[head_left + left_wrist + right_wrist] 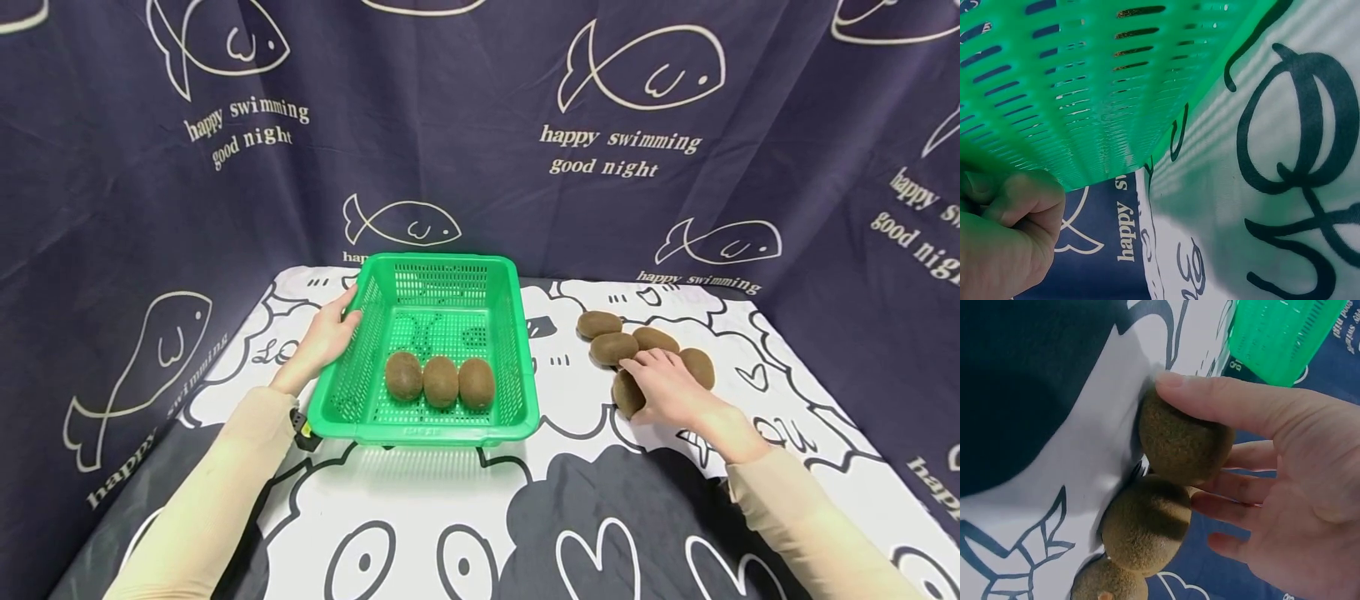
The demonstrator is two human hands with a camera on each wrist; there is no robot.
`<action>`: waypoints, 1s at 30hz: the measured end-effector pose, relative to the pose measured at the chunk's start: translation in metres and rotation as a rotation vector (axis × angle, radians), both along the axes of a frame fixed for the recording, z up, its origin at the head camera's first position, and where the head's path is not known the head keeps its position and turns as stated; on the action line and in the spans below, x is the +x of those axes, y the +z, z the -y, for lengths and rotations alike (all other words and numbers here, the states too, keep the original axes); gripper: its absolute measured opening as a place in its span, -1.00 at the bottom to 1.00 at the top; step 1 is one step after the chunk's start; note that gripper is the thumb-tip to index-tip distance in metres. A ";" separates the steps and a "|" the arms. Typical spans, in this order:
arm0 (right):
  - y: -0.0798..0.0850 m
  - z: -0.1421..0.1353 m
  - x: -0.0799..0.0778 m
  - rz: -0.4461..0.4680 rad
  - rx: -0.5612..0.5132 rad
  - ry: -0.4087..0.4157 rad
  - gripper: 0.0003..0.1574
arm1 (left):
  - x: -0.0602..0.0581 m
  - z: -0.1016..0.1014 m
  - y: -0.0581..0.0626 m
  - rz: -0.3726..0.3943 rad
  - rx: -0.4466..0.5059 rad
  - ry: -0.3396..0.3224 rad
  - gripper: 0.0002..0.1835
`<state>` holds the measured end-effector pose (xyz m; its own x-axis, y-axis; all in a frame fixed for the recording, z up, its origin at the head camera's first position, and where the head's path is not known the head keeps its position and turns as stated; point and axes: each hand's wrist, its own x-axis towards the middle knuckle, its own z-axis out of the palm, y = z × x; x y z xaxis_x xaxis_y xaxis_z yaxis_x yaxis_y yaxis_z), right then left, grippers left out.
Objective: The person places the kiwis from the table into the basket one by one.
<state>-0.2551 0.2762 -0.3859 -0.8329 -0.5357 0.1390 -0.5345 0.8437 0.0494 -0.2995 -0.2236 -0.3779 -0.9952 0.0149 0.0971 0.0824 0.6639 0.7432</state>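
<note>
A green plastic basket stands on the table with three brown kiwis in a row inside, towards its near side. My left hand grips the rim of its left wall; the left wrist view shows the curled fingers there, partly cut off by the frame. To the right lies a group of several kiwis. Over the near ones is my right hand, its thumb and fingers around one kiwi. Another kiwi sits right beside the held one in the right wrist view.
A white cloth with black drawings covers the table. Behind it hangs a dark blue curtain printed with fish and words. A small black object shows by the left wrist, near the basket's front left corner.
</note>
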 end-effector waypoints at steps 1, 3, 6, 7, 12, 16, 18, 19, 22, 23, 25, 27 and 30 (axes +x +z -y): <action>-0.001 0.000 -0.001 -0.018 -0.003 0.015 0.01 | 0.000 0.000 0.000 0.000 -0.001 -0.001 -0.37; -0.003 0.001 -0.002 -0.045 -0.007 0.035 -0.05 | 0.000 0.000 -0.001 -0.003 -0.001 -0.001 -0.37; -0.005 0.002 -0.002 -0.050 -0.010 0.020 -0.13 | 0.000 0.001 -0.002 -0.004 0.001 0.000 -0.37; -0.006 0.003 -0.002 -0.045 -0.007 0.008 -0.14 | -0.001 0.001 -0.002 -0.003 0.003 0.001 -0.37; -0.006 0.005 -0.002 -0.013 -0.009 -0.045 -0.16 | -0.001 0.001 -0.002 -0.003 0.002 0.000 -0.37; -0.004 0.006 -0.005 -0.001 -0.068 -0.042 -0.19 | -0.001 0.001 -0.002 -0.009 0.005 0.000 -0.37; -0.003 0.008 -0.007 0.012 -0.124 -0.027 -0.18 | -0.001 0.001 -0.002 -0.011 0.006 0.001 -0.37; -0.002 0.009 -0.008 0.017 -0.150 -0.021 -0.17 | -0.001 0.001 -0.002 -0.011 0.007 0.001 -0.37; 0.003 0.012 -0.010 0.039 -0.234 -0.015 -0.09 | 0.000 0.000 -0.003 -0.007 0.013 0.003 -0.37; 0.005 0.013 -0.010 0.035 -0.249 -0.018 -0.04 | 0.000 0.000 -0.003 -0.005 0.015 0.003 -0.37; 0.009 0.015 -0.011 0.019 -0.282 -0.023 0.01 | 0.000 0.000 -0.003 -0.005 0.017 0.004 -0.37; 0.015 0.018 -0.013 -0.014 -0.322 -0.022 0.01 | 0.000 0.000 -0.003 -0.006 0.019 0.004 -0.37; 0.024 0.021 -0.016 -0.083 -0.394 -0.005 0.00 | 0.000 -0.001 -0.002 -0.009 0.018 0.003 -0.37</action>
<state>-0.2710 0.2549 -0.3619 -0.8124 -0.4241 0.4002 -0.5384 0.8091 -0.2356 -0.2994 -0.2229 -0.3801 -0.9943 0.0096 0.1059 0.0867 0.6511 0.7540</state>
